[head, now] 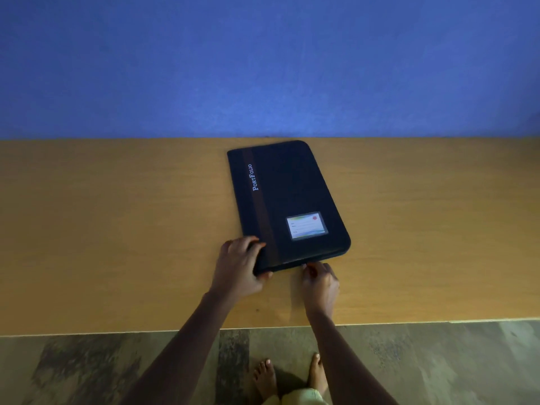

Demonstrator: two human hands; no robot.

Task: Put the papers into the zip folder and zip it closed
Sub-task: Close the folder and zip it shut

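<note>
**Zip Folder: Closure Stage, Near Edge**

While the person stands at the near edge of the wooden table (117,229), both hands work on the closest short side of the zip folder (287,203). Left hand (241,266) clamps the near-left corner, fingers curled over the cover and thumb under the edge, so that the folder stays put. Right hand (320,277) sits just beside the near edge, right of centre, with fingertips pinched together at the zip line; the pull itself is too small to make out, so whether it is gripped cannot be confirmed.

Beyond the hands, the folder lies flat and shut on the table, angled slightly, with a name card (306,226) on the cover and the word "PortFolio" printed along a brown stripe (258,200). No loose papers are visible; they are judged to be inside. The far end nearly reaches the blue wall (263,62).

Risks from this state:
- Paper corners near the seam may catch in the zip teeth and jam it.
- Weak restraint by the left hand would let the folder slide or rotate under the pull.
- Rounded corners may stall the slider.
</note>
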